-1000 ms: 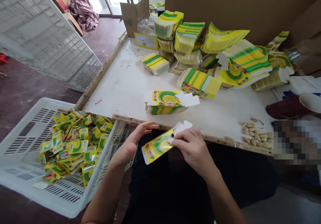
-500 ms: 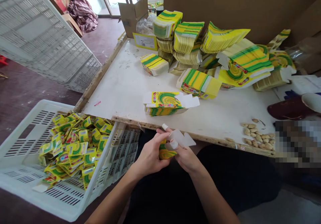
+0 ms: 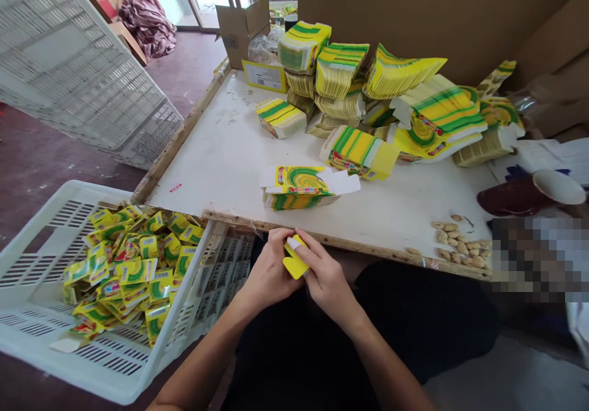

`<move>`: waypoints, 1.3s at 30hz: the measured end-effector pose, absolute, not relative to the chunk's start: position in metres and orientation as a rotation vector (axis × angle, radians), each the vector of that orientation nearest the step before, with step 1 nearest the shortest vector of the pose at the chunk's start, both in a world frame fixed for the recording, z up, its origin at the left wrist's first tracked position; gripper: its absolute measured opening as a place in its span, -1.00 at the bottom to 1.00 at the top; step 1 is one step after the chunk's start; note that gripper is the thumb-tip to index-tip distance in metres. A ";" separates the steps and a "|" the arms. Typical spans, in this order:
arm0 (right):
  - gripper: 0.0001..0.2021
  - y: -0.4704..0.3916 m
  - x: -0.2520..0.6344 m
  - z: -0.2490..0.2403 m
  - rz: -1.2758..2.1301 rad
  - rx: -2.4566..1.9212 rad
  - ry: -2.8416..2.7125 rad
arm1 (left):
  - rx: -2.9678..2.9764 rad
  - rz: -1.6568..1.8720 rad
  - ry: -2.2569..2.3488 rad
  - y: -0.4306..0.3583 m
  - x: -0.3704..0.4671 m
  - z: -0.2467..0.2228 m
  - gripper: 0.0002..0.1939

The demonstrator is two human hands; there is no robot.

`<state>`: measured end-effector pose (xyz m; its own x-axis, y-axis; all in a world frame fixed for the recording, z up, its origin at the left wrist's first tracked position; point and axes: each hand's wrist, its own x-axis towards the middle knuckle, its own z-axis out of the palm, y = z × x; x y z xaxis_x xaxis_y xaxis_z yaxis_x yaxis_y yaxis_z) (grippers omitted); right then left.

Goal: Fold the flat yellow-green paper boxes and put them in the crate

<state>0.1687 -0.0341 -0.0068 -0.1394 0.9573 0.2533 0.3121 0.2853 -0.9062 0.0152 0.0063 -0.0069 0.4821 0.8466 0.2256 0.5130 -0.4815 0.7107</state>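
Observation:
Between my two hands, just in front of the table's edge, is a small yellow cardboard box [image 3: 295,266] with an end flap showing. My left hand [image 3: 272,270] wraps round it from the left and covers most of it. From the right, my right hand [image 3: 324,279] presses on its end with closed fingers; white tape or a finger cover shows on a fingertip. Right beyond my hands, a short stack of flat yellow and green cartons [image 3: 301,184] lies on the white table [image 3: 221,172].
At my left stands a white plastic crate [image 3: 151,362] holding many yellow boxes [image 3: 138,273]. Bundled flat cartons [image 3: 343,70] are piled at the table's back. Peanuts [image 3: 460,245] and a dark red mug [image 3: 510,193] are on the right. Another crate [image 3: 83,73] leans at upper left.
The white flap that stuck out to the right of the box is no longer visible; its yellow end now shows. My right hand has moved up and left, closer to my left hand.

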 end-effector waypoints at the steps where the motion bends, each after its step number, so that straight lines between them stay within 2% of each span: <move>1: -0.50 -0.032 0.172 -0.008 0.853 -1.201 -1.613 | 2.180 0.769 1.193 0.006 0.014 -0.007 -0.41; 6: -0.62 -0.024 0.187 -0.010 0.805 -1.223 -1.736 | 2.190 0.786 1.253 0.008 0.006 0.002 -0.55; 10: -0.74 -0.020 0.202 -0.001 0.823 -1.199 -1.883 | 2.188 0.775 1.174 0.017 0.001 0.013 -0.52; 15: -0.76 -0.012 0.207 0.007 0.861 -1.168 -1.856 | 2.211 0.799 1.132 0.026 0.002 0.022 -0.51; 18: -0.71 -0.008 0.198 0.004 0.848 -1.172 -1.691 | 2.196 0.850 1.182 0.025 0.005 0.022 -0.53; 22: -0.46 -0.008 0.186 0.002 0.881 -1.134 -1.645 | 2.126 0.877 1.228 0.021 0.008 0.018 -0.52; 26: -0.43 -0.008 0.175 0.005 0.842 -1.219 -1.654 | 2.093 0.839 1.268 0.017 -0.007 0.014 -0.54; 30: -0.48 0.008 0.179 0.015 0.623 -1.288 -1.700 | 2.051 0.851 1.638 0.010 -0.068 0.025 -0.48; 33: -0.66 0.033 0.194 0.023 0.291 -1.432 -1.663 | 1.989 0.937 2.458 0.004 -0.124 0.042 -0.22; 34: -0.69 0.043 0.200 0.024 0.191 -1.492 -1.658 | 1.926 0.883 2.588 0.003 -0.137 0.047 -0.15; 36: -0.70 0.060 0.207 0.023 0.070 -1.616 -1.689 | 1.884 0.917 2.615 0.002 -0.147 0.049 -0.12; 39: -0.68 0.077 0.210 0.015 0.050 -1.726 -1.789 | 1.940 0.970 2.244 0.006 -0.131 0.037 -0.25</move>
<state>0.2104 0.0768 0.0151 0.0712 0.9078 0.4133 0.8834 0.1350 -0.4487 -0.1306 0.0058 0.0367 -0.2269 0.9002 0.3717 0.8873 0.0338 0.4599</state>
